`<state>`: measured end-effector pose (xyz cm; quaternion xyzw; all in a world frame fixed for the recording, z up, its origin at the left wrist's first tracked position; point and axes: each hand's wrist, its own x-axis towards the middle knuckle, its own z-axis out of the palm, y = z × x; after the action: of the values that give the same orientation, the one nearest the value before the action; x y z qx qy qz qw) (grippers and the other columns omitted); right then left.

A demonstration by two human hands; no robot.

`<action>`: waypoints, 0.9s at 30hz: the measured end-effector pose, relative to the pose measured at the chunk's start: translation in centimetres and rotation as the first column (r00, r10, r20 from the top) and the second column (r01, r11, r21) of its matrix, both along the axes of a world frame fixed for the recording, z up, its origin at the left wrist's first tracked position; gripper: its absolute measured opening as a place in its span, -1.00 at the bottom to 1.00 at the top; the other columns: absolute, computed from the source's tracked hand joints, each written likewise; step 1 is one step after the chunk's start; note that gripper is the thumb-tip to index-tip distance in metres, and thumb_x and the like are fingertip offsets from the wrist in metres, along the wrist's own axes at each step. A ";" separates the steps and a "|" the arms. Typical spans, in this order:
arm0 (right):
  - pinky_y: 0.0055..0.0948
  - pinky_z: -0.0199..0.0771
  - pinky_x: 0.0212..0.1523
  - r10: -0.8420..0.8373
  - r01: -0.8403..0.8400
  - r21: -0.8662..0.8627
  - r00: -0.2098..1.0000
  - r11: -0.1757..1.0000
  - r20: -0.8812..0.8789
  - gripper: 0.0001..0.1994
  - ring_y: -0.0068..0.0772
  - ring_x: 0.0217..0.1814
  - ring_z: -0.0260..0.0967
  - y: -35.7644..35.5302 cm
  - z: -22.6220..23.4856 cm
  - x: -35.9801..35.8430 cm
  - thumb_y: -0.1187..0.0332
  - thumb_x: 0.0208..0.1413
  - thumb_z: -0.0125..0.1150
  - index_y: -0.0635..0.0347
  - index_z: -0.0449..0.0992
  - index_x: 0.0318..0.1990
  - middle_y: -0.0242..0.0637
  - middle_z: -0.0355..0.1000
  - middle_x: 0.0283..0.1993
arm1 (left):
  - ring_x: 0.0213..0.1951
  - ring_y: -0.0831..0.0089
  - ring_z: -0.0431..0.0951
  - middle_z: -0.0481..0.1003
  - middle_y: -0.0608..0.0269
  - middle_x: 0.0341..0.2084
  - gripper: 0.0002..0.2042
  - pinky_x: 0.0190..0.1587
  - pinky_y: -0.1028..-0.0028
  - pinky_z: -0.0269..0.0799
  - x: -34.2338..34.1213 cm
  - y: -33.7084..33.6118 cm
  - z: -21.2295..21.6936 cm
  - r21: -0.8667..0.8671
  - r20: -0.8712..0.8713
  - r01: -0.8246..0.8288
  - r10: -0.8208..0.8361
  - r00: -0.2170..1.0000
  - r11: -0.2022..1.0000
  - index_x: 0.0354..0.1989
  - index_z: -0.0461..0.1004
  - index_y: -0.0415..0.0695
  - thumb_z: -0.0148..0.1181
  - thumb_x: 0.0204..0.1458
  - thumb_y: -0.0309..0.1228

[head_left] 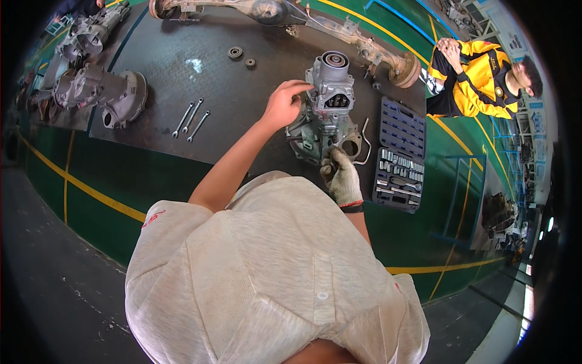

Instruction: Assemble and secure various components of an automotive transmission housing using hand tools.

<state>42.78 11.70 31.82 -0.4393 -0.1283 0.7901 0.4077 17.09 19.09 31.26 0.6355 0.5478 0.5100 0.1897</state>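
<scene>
A grey metal gearbox (332, 82) stands on the dark workbench in front of me, with a round bearing at its far end and an opening in its side that shows gears. My left hand (284, 104) is bare; its fingers stretch out to the left side of the casing, the fingertips at or against it. At the gearbox's near end my right hand (342, 177), in a white knitted glove, is closed with the fingers bunched together. What they hold, if anything, is hidden. A bent metal bar (366, 142) lies just right of the gearbox.
An open socket set case (401, 130) lies to the right. Several wrenches (190, 120) and two small gears (235, 53) are on the workbench (182, 79). A vehicle axle (273, 12) spans the far edge. More gearboxes (100, 91) sit at left. A seated person (479, 79) is at right.
</scene>
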 end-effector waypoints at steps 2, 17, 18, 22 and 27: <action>-0.52 0.55 -0.39 -0.023 0.023 -0.020 1.000 1.000 -0.015 -0.77 -0.36 -0.26 0.45 -0.1 0.1 0.0 0.45 0.29 0.11 0.23 0.46 0.06 -0.22 0.48 -0.14 | -0.05 0.27 0.60 0.59 0.14 -0.06 -0.59 -0.01 0.37 0.52 0.1 -0.2 0.3 0.001 0.056 -0.068 0.068 0.996 0.998 0.07 0.58 -0.08 0.17 0.02 -0.67; -0.18 0.65 0.05 0.029 -0.018 0.036 0.944 0.999 -0.328 -0.59 -0.07 0.15 0.51 -0.4 2.9 -2.4 0.30 0.40 -0.06 0.33 0.38 0.28 -0.03 0.47 0.20 | -0.06 0.14 0.46 0.46 0.17 -0.14 -0.53 0.01 0.30 0.44 3.6 -10.0 5.1 -0.054 -0.186 0.326 -0.330 0.925 0.944 0.01 0.63 -0.02 0.52 -0.15 -0.25; -0.18 0.65 0.06 0.041 -0.025 0.054 0.949 0.998 -0.313 -0.59 -0.09 0.14 0.52 -0.5 3.1 -2.5 0.29 0.40 -0.05 0.34 0.39 0.27 -0.04 0.47 0.20 | -0.06 0.14 0.46 0.46 0.17 -0.14 -0.53 0.01 0.30 0.44 3.6 -10.1 5.0 -0.056 -0.187 0.325 -0.330 0.925 0.944 0.01 0.63 -0.02 0.52 -0.15 -0.25; -0.18 0.64 0.10 0.112 -0.075 0.103 0.900 0.992 -0.422 -0.61 -0.14 0.14 0.52 -0.7 2.2 -2.0 0.29 0.40 -0.01 0.34 0.42 0.24 -0.08 0.47 0.19 | -0.13 0.18 0.49 0.53 0.25 -0.23 -0.61 -0.04 0.30 0.48 3.8 -9.9 4.0 0.001 -0.237 0.285 -0.277 0.931 0.958 -0.10 0.65 -0.07 0.53 -0.16 -0.28; -0.13 0.61 0.18 0.036 -0.026 0.043 0.966 0.999 -0.256 -0.65 -0.17 0.19 0.49 -1.4 3.4 -3.0 0.33 0.40 0.00 0.35 0.44 0.21 -0.08 0.47 0.19 | -0.26 0.18 0.54 0.61 0.24 -0.36 -0.75 -0.16 0.32 0.54 3.7 -9.8 2.4 0.113 -0.206 0.189 -0.163 0.965 0.976 -0.21 0.67 -0.11 0.48 -0.09 -0.37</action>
<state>39.75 10.31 35.23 -0.3232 -0.0969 0.8439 0.4171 20.76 9.25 33.71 0.7396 0.4704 0.4613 0.1373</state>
